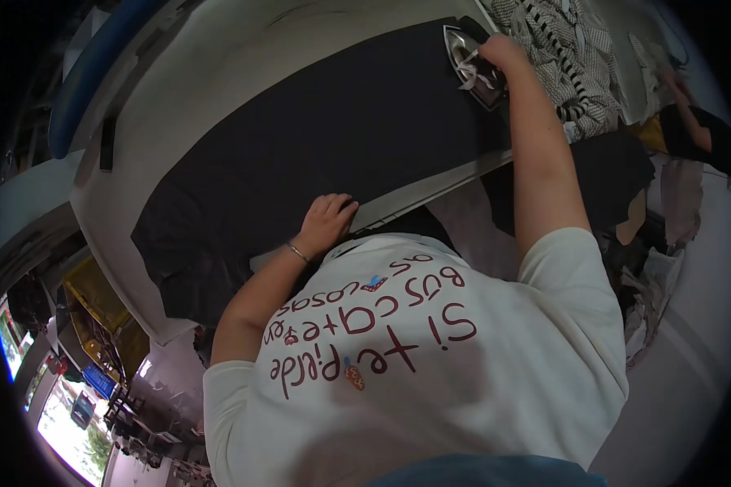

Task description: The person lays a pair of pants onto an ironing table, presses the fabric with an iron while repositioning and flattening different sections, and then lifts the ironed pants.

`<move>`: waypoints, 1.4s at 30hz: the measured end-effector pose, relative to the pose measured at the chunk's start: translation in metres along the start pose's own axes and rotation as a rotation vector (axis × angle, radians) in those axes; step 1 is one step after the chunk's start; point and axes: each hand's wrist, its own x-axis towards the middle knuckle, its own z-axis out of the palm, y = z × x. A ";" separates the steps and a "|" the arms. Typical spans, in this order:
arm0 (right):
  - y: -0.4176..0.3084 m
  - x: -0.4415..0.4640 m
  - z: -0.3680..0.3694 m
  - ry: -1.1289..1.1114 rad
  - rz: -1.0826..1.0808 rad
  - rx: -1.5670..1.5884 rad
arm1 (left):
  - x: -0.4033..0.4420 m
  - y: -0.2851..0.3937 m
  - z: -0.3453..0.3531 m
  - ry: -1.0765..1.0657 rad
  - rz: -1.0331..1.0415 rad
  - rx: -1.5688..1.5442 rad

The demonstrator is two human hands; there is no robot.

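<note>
A large piece of dark fabric lies spread over the pale table surface. At its far right end, my right hand is closed around the handle of an iron, which rests on the fabric with its pointed tip toward the back. White strips, perhaps cloth or tape, hang about the iron's handle. My left hand lies on the near edge of the dark fabric, close to my body, palm down with fingers stretched out and holding nothing. Part of the iron's handle is hidden by my right hand.
Patterned black-and-white fabric is heaped beyond the iron on the right. Another person's arm shows at the far right. More dark cloth hangs beside my right arm. A blue curved object stands at the upper left.
</note>
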 end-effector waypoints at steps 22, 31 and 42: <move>0.014 -0.150 0.013 -0.045 -0.498 -0.293 | 0.005 -0.002 0.024 0.040 -0.144 0.287; -0.009 -0.094 0.026 0.056 -0.386 -0.196 | 0.000 -0.003 0.017 0.061 -0.100 0.282; -0.035 -0.080 0.014 0.138 -0.325 -0.138 | 0.015 -0.004 0.022 -0.093 -0.182 0.316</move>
